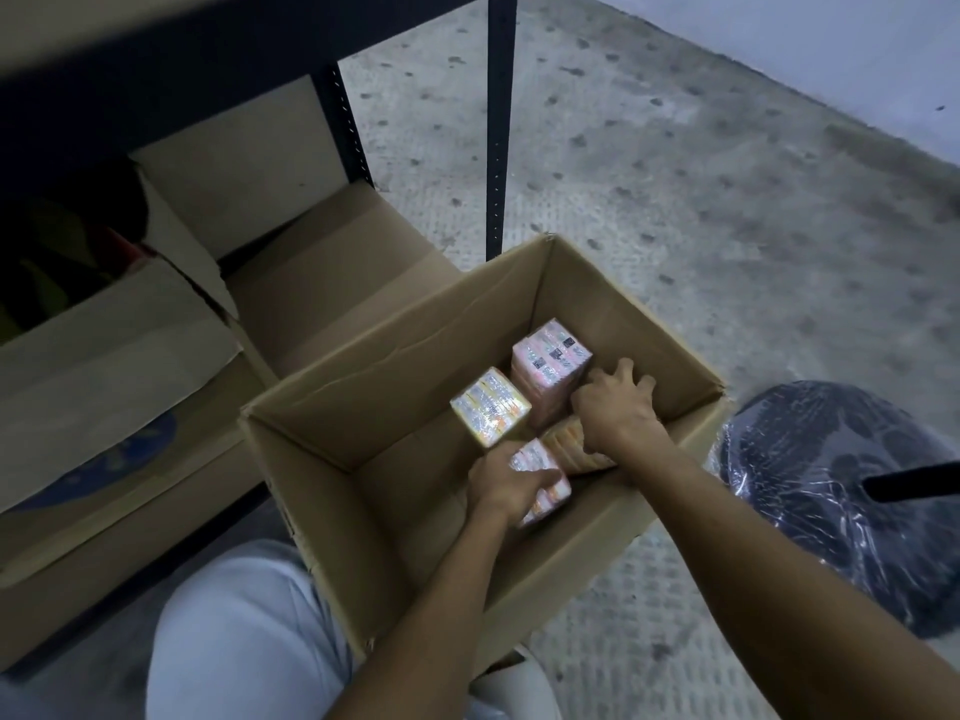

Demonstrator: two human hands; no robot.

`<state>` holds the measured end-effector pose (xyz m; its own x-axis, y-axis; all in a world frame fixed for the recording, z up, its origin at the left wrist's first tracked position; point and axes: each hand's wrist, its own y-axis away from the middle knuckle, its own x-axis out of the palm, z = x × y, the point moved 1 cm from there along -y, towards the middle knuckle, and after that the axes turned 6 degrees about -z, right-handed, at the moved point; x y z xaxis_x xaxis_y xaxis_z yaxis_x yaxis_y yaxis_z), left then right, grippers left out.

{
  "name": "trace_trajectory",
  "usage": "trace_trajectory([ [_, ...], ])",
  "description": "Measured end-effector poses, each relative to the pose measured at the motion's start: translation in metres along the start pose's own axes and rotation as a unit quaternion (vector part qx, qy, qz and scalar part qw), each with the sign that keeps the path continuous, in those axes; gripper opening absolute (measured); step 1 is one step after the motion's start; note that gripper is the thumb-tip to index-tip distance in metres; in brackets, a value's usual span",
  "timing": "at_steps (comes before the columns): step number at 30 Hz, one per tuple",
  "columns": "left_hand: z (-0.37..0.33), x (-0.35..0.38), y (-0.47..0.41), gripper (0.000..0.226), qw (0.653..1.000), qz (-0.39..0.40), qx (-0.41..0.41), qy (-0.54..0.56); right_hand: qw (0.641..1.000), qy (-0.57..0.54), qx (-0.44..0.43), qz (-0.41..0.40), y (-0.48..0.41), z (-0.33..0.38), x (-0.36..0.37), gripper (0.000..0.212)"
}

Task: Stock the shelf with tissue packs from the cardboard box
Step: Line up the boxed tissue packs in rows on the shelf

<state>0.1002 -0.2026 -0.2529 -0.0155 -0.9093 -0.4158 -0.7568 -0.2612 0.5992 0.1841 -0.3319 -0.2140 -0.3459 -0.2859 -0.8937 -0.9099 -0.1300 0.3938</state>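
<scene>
Speckled grey concrete floor (675, 174) here. The open cardboard box (332, 433) sits right on it, near centre, with a black plastic-wrapped bundle (831, 485) just beside it on the right. Over on the left, the dark metal shelf (500, 122) has brown cartons (104, 366) on its lowest level.

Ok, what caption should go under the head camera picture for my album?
Left hand grips a tissue pack inside the open cardboard box while the right hand reaches among other packs.

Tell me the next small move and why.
Probably lift both packs straight up out of the cardboard box: the left hand grips a pink pack, the right hand curls over an orange pack, and both sit below the rim.
</scene>
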Motion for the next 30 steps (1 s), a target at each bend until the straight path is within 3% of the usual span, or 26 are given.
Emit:
trace_trajectory([
  [4, 0.006, -0.012, 0.001, 0.05, 1.0, 0.026, 0.005, -0.01, 0.995, -0.078, 0.008, 0.065, -0.001, 0.007, 0.001, 0.06],
  [6, 0.008, -0.022, 0.001, 0.049, 0.999, 0.033, 0.005, -0.007, 0.988, -0.136, 0.015, 0.068, 0.0, 0.003, 0.001, 0.058],
  [13, 0.002, -0.056, 0.007, 0.061, 0.998, 0.048, 0.034, 0.006, 0.982, -0.182, 0.005, 0.039, 0.015, -0.001, -0.017, 0.05],
  [18, -0.011, -0.084, 0.023, 0.057, 0.995, 0.074, 0.069, 0.013, 0.977, -0.21, 0.005, 0.016, 0.034, -0.002, -0.033, 0.044],
  [25, -0.022, -0.128, 0.049, 0.069, 0.992, 0.075, 0.1, 0.001, 0.971, -0.232, -0.052, -0.021, 0.064, -0.013, -0.055, 0.045],
  [30, -0.035, -0.165, 0.08, 0.047, 0.981, 0.118, 0.15, -0.013, 0.957, -0.274, -0.061, -0.073, 0.083, -0.019, -0.066, 0.049],
])
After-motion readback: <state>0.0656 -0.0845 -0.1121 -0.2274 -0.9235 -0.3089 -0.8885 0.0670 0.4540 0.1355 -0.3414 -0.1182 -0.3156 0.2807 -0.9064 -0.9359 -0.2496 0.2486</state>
